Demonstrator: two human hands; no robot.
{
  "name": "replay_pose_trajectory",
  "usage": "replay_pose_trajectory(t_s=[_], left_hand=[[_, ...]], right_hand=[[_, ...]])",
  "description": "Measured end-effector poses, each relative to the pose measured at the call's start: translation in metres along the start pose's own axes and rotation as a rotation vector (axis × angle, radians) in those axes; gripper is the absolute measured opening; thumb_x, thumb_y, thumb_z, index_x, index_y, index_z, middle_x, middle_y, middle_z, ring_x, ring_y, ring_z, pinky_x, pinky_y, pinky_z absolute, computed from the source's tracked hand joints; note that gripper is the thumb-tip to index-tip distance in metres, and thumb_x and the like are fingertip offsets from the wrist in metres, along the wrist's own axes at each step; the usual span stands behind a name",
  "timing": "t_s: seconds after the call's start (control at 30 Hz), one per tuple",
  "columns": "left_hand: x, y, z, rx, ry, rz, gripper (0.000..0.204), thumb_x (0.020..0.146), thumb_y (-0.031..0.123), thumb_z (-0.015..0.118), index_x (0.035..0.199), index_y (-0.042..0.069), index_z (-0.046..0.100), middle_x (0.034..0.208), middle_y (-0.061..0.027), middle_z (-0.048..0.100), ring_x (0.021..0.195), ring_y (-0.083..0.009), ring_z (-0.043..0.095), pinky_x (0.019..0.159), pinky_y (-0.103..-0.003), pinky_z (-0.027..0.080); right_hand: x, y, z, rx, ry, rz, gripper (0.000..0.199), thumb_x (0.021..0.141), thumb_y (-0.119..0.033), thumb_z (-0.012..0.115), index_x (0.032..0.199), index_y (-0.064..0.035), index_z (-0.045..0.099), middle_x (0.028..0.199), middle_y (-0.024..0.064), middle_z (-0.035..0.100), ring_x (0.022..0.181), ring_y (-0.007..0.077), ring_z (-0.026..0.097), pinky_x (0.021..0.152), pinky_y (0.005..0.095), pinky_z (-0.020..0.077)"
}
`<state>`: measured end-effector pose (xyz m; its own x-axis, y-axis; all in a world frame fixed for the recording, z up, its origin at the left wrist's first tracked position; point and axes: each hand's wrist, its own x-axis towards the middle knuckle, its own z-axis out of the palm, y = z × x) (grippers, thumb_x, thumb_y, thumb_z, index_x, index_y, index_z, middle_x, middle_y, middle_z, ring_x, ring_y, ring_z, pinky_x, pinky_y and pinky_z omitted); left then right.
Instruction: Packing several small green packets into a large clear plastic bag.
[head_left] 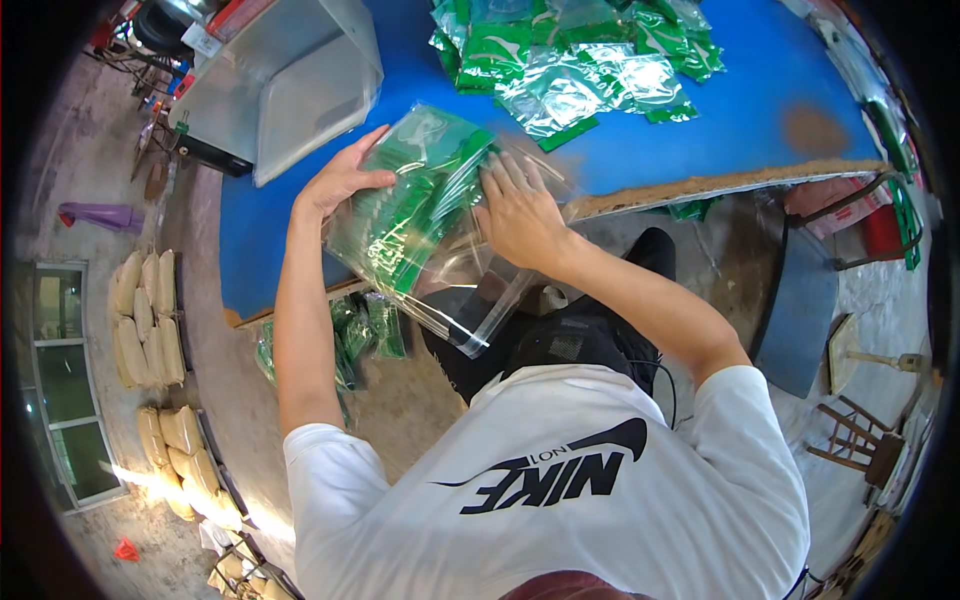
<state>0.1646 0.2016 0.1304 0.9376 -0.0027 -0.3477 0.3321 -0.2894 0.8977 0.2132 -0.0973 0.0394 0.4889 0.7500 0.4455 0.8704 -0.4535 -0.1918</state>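
A large clear plastic bag (pixel 465 315) with several green packets (pixel 415 215) in it is tilted over the table's front edge and my lap. My left hand (pixel 345 180) supports the bag's left side, thumb lying over its face and fingers along the edge. On the right, my right hand (pixel 525 210) lies against the packets with its fingers stretched out. Clear film seems to cover those fingers, though I cannot tell how far they reach inside the bag.
The blue table (pixel 265 235) has a worn front edge. A heap of green-and-clear packets (pixel 580 70) lies at its back. Left of it stands a clear-walled bin (pixel 320 95). More green packets (pixel 355 335) are below the table. A dark blue chair (pixel 795 310) stands at right, stacked sacks (pixel 150 320) at left.
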Motion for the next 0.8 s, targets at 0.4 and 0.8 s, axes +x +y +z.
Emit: replay_pose_trajectory(t_s=[0.4, 0.8], left_hand=[[-0.011, -0.025, 0.010, 0.229, 0.250, 0.064, 0.100, 0.076, 0.029, 0.087, 0.155, 0.003, 0.031, 0.151, -0.0186, 0.043, 0.140, -0.0275, 0.042, 0.116, -0.037, 0.032], [-0.077, -0.027, 0.003, 0.430, 0.390, -0.108, 0.094, 0.081, 0.035, 0.083, 0.153, 0.002, 0.033, 0.146, -0.0210, 0.049, 0.132, -0.0288, 0.051, 0.110, -0.037, 0.040]], right_hand=[[0.003, 0.004, -0.002, 0.022, -0.105, 0.050, 0.061, 0.097, -0.034, 0.049, 0.136, 0.0131, 0.048, 0.149, 0.0304, 0.040, 0.144, 0.0428, 0.032, 0.118, 0.0536, 0.0230], [0.001, -0.036, 0.000, 0.646, 0.045, -0.313, 0.009, 0.084, -0.013, 0.063, 0.088, -0.0057, 0.059, 0.088, 0.0092, 0.057, 0.089, 0.0288, 0.057, 0.080, 0.0417, 0.0466]])
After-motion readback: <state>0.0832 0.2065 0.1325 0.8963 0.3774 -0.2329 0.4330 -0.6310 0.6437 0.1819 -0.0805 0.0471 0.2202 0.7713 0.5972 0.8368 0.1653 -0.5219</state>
